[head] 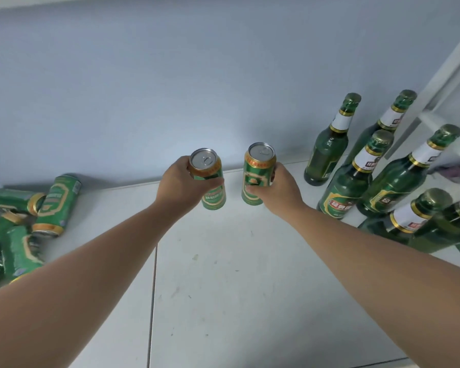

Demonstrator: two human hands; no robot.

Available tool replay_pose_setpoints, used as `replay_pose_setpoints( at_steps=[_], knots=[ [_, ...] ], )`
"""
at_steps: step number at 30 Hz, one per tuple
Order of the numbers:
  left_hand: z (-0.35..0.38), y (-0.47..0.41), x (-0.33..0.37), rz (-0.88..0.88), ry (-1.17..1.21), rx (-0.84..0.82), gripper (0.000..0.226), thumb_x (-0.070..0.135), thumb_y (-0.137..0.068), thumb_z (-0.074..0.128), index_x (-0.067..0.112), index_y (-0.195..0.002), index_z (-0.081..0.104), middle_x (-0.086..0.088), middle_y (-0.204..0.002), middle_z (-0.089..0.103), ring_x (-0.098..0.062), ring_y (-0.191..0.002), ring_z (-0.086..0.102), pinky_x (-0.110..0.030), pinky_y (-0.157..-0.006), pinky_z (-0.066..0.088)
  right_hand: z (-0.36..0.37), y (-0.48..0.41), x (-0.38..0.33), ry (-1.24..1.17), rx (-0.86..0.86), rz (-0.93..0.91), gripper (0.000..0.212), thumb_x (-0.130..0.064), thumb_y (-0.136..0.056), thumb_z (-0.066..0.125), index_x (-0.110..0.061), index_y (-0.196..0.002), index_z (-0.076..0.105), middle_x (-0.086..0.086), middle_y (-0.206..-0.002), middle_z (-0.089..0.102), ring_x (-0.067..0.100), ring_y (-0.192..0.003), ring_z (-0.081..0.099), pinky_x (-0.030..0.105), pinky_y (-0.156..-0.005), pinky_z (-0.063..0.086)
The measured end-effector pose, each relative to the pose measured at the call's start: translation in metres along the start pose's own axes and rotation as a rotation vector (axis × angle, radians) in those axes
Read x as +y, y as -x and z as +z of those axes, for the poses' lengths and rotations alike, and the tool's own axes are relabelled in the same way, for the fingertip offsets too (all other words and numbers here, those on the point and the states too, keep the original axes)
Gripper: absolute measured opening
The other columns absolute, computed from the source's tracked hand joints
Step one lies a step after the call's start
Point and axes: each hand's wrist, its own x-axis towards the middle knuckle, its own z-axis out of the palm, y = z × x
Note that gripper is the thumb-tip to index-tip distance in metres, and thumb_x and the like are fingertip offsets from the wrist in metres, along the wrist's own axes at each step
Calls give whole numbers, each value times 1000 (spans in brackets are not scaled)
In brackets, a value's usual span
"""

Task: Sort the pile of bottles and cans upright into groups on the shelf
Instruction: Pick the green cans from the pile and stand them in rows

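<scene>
Pale blue wall point(170, 75); blurred purplish item point(455, 171) at right.

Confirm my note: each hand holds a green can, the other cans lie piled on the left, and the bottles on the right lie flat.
Wrong on the bottles: the head view shows them standing upright, not flat. The rest holds: the left hand and right hand each grip a green can, and the other cans lie piled on the left.

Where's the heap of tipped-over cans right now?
Head view: the heap of cans lies at the far left of the shelf, left of the left hand.
</scene>
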Motion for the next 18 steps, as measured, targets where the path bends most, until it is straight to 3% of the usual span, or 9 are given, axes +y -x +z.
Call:
replay_pose_setpoints(
  at_steps=[13,18],
  knots=[
    [26,-47,-6,-7,21,-66,54,37,-72,86,26,-118,60,13,-105,67,-11,-95,64,-24,-64,45,10,-46,18,18,15,83,57,-23,-74,85,-13,-121,54,2,-114,67,24,-104,64,35,-84,51],
    [34,-57,-8,-1,44,-90,54,36,-72,86,27,-117,59,17,-102,65,-4,-93,62,-20,-64,43,11,-57,27,-15,4,101,63,-23,-70,86,-17,-125,54,0,-117,67,23,-107,65,43,-94,54]
  ],
)
